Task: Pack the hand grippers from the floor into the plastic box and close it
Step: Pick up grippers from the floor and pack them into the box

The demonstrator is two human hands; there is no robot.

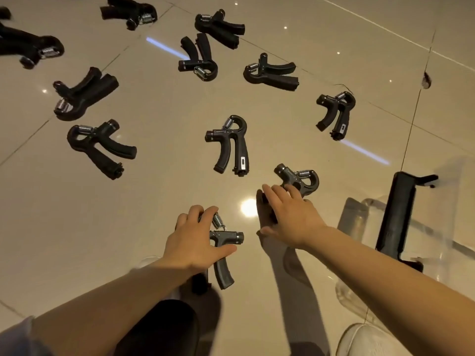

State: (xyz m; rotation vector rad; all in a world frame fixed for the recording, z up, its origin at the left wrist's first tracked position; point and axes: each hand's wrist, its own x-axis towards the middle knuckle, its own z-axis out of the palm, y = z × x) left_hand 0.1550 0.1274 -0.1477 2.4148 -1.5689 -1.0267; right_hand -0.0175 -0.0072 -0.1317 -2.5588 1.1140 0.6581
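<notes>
Several black hand grippers with steel springs lie scattered on the glossy beige tile floor. My left hand [195, 240] curls its fingers over the spring end of the nearest hand gripper [223, 255], thumb lying along its handle. My right hand [290, 214] lies with fairly straight fingers on the handles of a second hand gripper [299, 177]; those handles are mostly hidden beneath it. The clear plastic box [357, 214] stands at the right, blurred, with a long black handle piece [397, 217] on it. I cannot tell whether it holds anything.
Another hand gripper [231, 145] lies just beyond my hands, one more [335, 114] to the right and others farther back and left. My dark-clothed knee [164, 327] and a white shoe [367, 340] are at the bottom.
</notes>
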